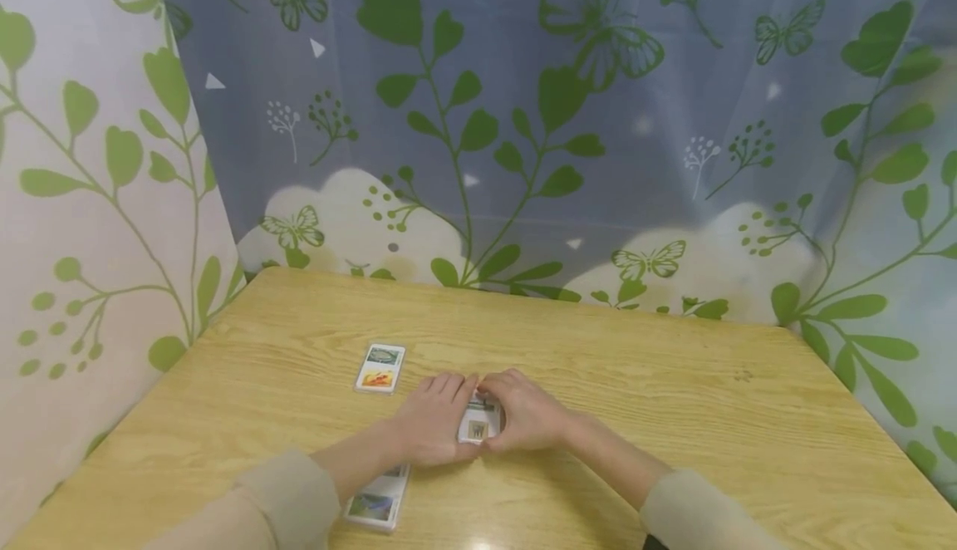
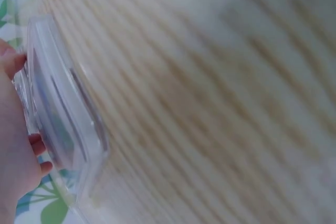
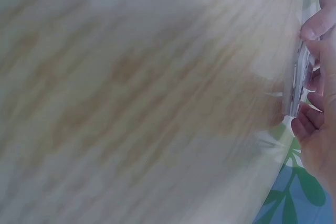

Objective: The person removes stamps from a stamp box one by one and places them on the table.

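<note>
Both hands meet over a clear plastic picture-card case (image 1: 478, 427) near the middle of the table, and part of it is hidden by them. My left hand (image 1: 437, 419) holds its left side, fingers along the far part and thumb at the near edge. On the other side, my right hand (image 1: 527, 411) grips it with curled fingers and the thumb at its near corner. The right wrist view shows fingers on the thin edge of the case (image 3: 295, 82). Beneath the left forearm lies another such case (image 1: 374, 507), which looms large as a clear case (image 2: 71, 98) in the left wrist view.
A third card case (image 1: 380, 368), with a green and an orange picture, lies flat beyond the left hand. The wood-grain table (image 1: 673, 400) ends at a blue curtain (image 1: 493, 118) printed with leaves, with pale curtain at the left and right.
</note>
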Motion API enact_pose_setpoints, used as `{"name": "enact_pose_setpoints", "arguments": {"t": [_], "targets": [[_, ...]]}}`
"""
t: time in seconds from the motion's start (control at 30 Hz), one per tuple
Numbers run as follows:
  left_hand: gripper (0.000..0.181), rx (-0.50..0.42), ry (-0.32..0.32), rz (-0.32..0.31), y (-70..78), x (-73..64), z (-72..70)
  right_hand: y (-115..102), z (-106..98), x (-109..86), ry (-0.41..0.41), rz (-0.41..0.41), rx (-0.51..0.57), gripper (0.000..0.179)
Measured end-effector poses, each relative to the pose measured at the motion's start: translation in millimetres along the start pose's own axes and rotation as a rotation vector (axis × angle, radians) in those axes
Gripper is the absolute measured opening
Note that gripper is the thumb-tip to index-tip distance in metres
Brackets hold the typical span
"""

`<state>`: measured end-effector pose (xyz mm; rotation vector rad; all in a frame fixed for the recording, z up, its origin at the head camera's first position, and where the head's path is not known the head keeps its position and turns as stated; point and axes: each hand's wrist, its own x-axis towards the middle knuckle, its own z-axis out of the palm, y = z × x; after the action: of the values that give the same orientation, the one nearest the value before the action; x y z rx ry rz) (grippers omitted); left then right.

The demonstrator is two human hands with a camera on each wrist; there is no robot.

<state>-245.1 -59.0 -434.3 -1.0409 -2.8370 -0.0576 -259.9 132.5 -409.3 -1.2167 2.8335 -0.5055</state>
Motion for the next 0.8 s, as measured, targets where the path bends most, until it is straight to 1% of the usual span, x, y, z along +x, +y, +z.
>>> {"name": "enact_pose_setpoints", "arguments": {"t": [0.23,0.47,0.6,0.8], "targets": [[0.094,-0.049,-0.025,-0.008,-1.4,0.2,-5.9,1.5,0.9,-1.3,0.007,-0.021,-0.019,0.073],[0.094,-0.046,-0.005,0.007,-3.5,0.0,-7.8,1.1,0.9,-3.1,0.014,-0.029,-0.035,0.075],[0.095,-0.038,-0.016,0.017,-5.0,0.1,-8.4,1.1,-0.7,-3.8,0.007,-0.038,-0.036,0.076],[0.095,-0.045,-0.037,0.026,-6.2,-0.7,-8.6,3.9,-4.3,-6.8,-0.017,-0.028,-0.041,0.075]]}}
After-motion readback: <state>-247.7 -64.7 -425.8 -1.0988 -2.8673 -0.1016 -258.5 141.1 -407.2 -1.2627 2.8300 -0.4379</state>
